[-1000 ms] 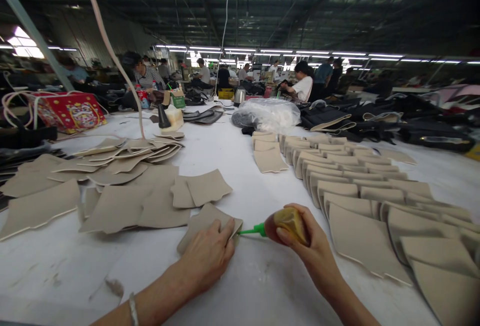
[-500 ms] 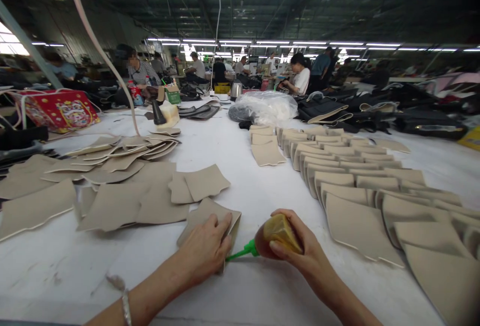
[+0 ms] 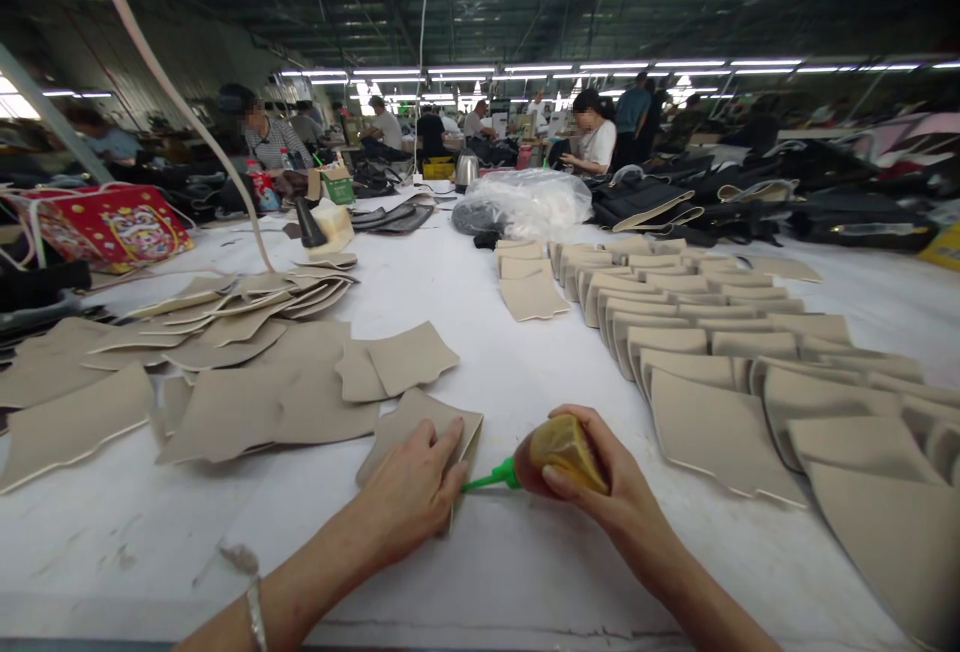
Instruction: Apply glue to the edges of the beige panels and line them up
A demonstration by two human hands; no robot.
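My left hand (image 3: 418, 480) presses on a beige leather-like panel (image 3: 397, 424), fingers on top and thumb at its right edge. The panel looks doubled over, with a gap between layers at the right; what lies under my palm is hidden. In my right hand (image 3: 607, 477) is a squeeze bottle (image 3: 559, 457) of amber-brown liquid, tilted so its green nozzle (image 3: 491, 477) points left. The nozzle tip is close by the panel's right edge and my left thumb; I cannot tell whether it touches.
Loose beige panels (image 3: 232, 407) overlap at the left. Rows of folded panels (image 3: 675, 342) stand on the right of the white table (image 3: 487, 582). Farther back are a clear plastic bag (image 3: 532, 202), a red bag (image 3: 112, 222), a hanging cable (image 3: 172, 82) and several people.
The bottle has shifted slightly right, and its nozzle tip has drawn a little up along the panel's edge. My left hand stays on the panel; the view has tilted slightly.
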